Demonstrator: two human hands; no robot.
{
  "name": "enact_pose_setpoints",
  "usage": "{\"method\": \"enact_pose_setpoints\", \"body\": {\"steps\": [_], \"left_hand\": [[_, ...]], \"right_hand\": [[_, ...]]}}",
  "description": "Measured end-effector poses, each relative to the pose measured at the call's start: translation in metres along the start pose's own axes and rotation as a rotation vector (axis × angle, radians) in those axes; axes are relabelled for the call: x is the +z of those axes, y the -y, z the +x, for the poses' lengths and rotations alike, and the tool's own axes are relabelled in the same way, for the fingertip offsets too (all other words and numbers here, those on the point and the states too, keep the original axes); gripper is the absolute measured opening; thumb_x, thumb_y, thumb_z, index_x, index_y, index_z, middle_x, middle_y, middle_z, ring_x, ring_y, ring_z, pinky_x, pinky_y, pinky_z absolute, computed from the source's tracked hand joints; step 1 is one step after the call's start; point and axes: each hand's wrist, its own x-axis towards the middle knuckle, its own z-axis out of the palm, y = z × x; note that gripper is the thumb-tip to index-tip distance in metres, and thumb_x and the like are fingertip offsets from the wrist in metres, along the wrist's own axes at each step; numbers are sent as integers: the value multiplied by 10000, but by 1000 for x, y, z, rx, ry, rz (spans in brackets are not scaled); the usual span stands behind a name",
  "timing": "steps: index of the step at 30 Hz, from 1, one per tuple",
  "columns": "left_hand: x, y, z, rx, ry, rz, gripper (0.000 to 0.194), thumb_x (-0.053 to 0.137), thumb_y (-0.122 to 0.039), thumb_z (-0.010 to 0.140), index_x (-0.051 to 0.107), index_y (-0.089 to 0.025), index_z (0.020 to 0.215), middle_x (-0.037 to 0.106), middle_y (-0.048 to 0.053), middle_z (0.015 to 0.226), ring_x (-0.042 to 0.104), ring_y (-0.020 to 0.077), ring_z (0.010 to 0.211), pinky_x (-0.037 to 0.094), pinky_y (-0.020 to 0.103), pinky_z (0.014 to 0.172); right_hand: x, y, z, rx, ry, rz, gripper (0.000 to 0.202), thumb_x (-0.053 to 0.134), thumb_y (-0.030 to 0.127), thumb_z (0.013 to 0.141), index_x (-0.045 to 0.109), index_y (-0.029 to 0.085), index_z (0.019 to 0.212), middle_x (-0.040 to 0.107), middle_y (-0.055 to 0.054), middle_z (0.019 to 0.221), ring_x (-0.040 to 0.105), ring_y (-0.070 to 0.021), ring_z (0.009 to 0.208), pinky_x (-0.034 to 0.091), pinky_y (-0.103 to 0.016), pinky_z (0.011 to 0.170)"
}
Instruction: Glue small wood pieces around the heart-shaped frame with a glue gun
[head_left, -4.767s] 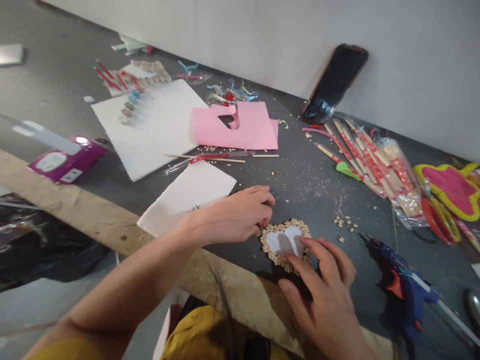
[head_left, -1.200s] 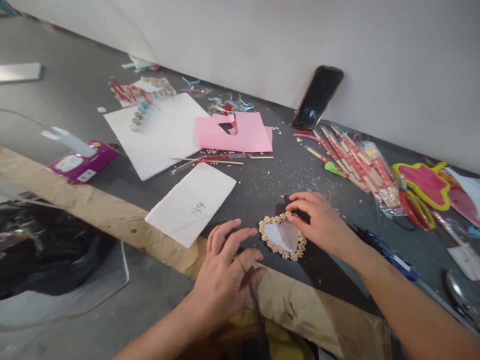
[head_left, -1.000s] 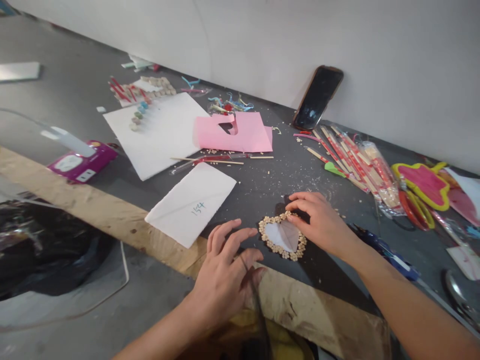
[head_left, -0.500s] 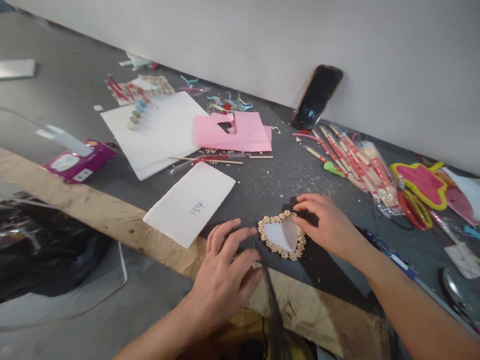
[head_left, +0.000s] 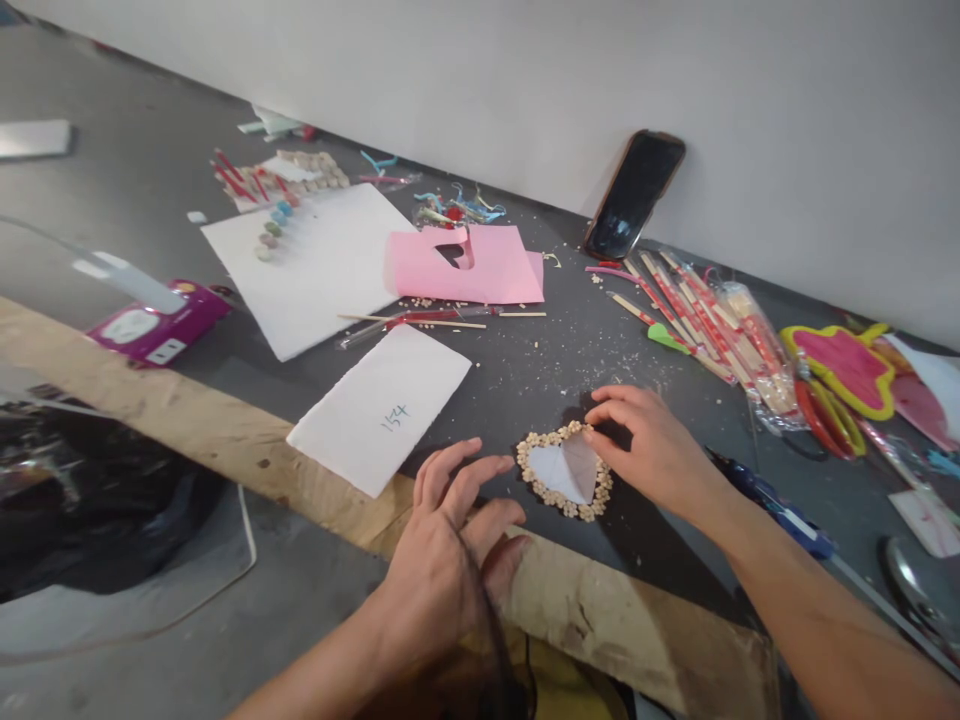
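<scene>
A white paper heart [head_left: 553, 470], edged with small tan flower-like pieces, lies flat on the dark table near its front edge. At its upper right border rests my right hand [head_left: 652, 450], fingers curved and apart, with the thumb and fingertips touching or very close to the rim. My left hand [head_left: 457, 530] is on the other side, fingers spread and holding nothing, its fingertips just short of the heart's left edge. Behind the left hand lies a white card [head_left: 386, 410] marked "154". A dark strand, blurred, crosses in front of the left hand.
Pink paper [head_left: 495, 265] with a heart cutout overlaps a white sheet [head_left: 330, 260]. A phone [head_left: 636, 195] leans on the wall. Wrapped sticks [head_left: 720, 325], scissors [head_left: 829, 415] and a blue glue gun or similar tool [head_left: 780, 510] lie right. A purple power strip [head_left: 161, 325] sits left.
The dark strand has swung left across my left hand. Both hands have shifted only slightly, and the paper heart stays in place.
</scene>
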Motion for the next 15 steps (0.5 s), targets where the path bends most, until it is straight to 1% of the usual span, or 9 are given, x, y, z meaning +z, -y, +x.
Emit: {"method": "enact_pose_setpoints", "body": {"steps": [7,15], "left_hand": [[0,-1,1,1,-11,14,106,609,-147,828,624,-212,911,521,88,1251,325,355,1280,352,597,1003],[-1,0,0,2,3,-2,148,623,-137,811,625,-229,927,517,67,1274,311,342,1304,339,573,1026]], "right_hand": [[0,0,0,5,7,15,135,552,295,831,667,229,852,641,-89,1129,563,-266,1083,444,-485,943],[1,1,0,22,15,34,130,561,289,832,669,221,861,639,-86,1127,553,-267,1088,444,-487,942]]}}
